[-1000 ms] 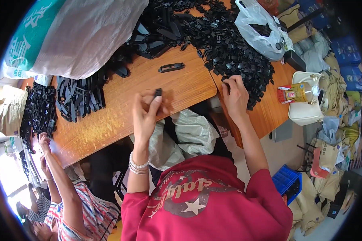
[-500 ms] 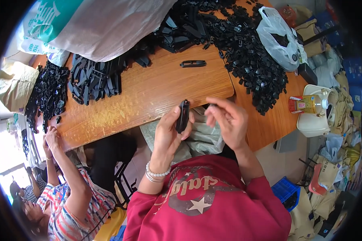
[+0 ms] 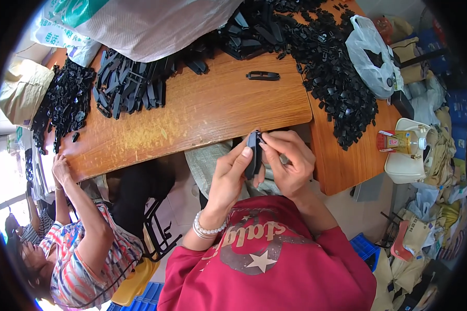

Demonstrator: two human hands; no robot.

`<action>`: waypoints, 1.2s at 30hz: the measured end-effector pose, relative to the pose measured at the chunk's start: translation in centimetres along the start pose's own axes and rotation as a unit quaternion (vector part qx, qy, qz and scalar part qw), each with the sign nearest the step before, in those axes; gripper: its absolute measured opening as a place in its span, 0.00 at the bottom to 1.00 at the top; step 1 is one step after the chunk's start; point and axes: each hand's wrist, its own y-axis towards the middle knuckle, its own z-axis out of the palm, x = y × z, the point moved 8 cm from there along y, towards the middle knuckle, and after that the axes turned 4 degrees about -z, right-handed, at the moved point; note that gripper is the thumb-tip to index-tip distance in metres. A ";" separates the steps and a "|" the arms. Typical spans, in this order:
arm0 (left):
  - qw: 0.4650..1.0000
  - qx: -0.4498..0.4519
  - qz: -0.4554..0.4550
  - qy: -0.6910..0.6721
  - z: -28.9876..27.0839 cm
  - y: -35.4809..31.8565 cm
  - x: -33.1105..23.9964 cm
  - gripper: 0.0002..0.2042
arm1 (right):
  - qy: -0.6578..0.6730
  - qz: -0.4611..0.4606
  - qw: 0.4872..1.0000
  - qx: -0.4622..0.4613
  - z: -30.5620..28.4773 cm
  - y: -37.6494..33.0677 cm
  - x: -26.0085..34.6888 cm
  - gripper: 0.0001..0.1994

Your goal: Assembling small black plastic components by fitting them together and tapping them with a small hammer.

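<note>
A long black plastic part [image 3: 252,153] stands upright between both of my hands, just off the near edge of the wooden table [image 3: 202,111]. My left hand [image 3: 229,173] grips its lower half, thumb against its side; a white bead bracelet sits on that wrist. My right hand [image 3: 288,160] pinches its upper end from the right. One similar black part [image 3: 263,75] lies alone on the tabletop beyond my hands.
Heaps of black plastic parts [image 3: 329,62] cover the far and right side of the table, and longer black pieces [image 3: 129,85] lie at the left. A large white sack [image 3: 140,23] rests at the back. A co-worker [image 3: 83,243] sits at the left. A bottle [image 3: 399,141] stands at the right.
My hands have come back from the tabletop toward my body, the left one carrying a black part. My right hand has closed in and taken hold of the part's upper end.
</note>
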 end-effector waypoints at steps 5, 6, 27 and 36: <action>0.994 -0.044 0.030 0.091 -0.9 -0.4 0.0 0.21 | -0.053 -0.047 0.996 0.062 1.2 -0.8 0.7 0.15; 0.992 -0.064 0.041 0.102 -1.1 -0.5 -0.3 0.21 | -0.046 -0.053 0.994 0.080 1.4 -0.7 1.1 0.16; 0.771 -0.378 0.299 0.417 -20.7 0.1 -15.6 0.15 | -0.301 0.075 0.939 0.148 1.4 2.2 -12.8 0.11; 0.575 -0.373 0.289 0.668 -34.2 8.0 -27.5 0.20 | -0.224 -0.074 0.952 0.194 9.9 2.1 -6.8 0.17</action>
